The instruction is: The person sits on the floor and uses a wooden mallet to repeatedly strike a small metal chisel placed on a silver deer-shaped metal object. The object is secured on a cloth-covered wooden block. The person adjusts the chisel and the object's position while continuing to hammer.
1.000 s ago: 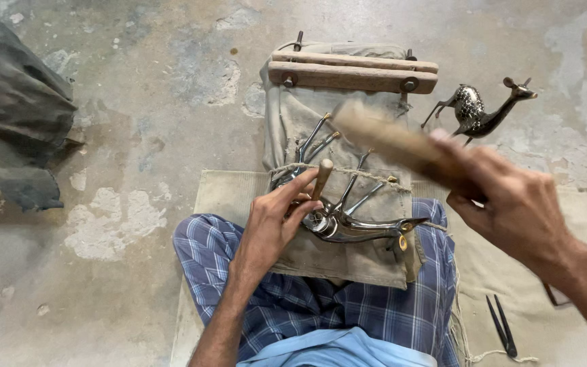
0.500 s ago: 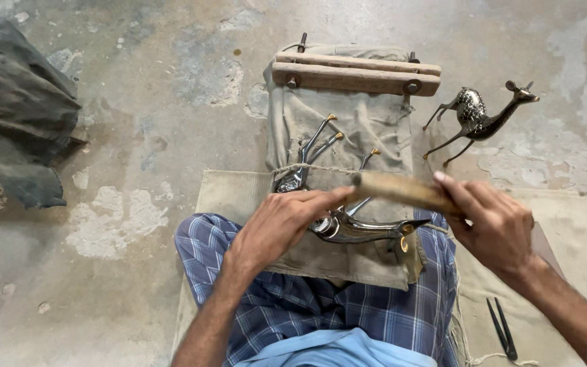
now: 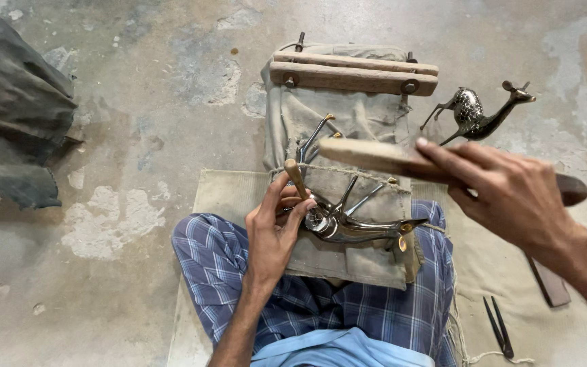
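right hand (image 3: 511,197) raised wooden stick (image 3: 382,158), left hand (image 3: 276,228) steadying chisel (image 3: 297,178)

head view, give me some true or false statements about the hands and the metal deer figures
1. The right hand holds a wooden stick raised above the lap. True.
2. The left hand grips a small punch against the shiny metal figure on the lap. True.
3. The finished metal deer lies on its side on the lap. False: it stands upright on the concrete floor, to the right of the wooden clamp.
4. The thin black pincers are in the left hand. False: they lie on the mat at lower right, untouched.
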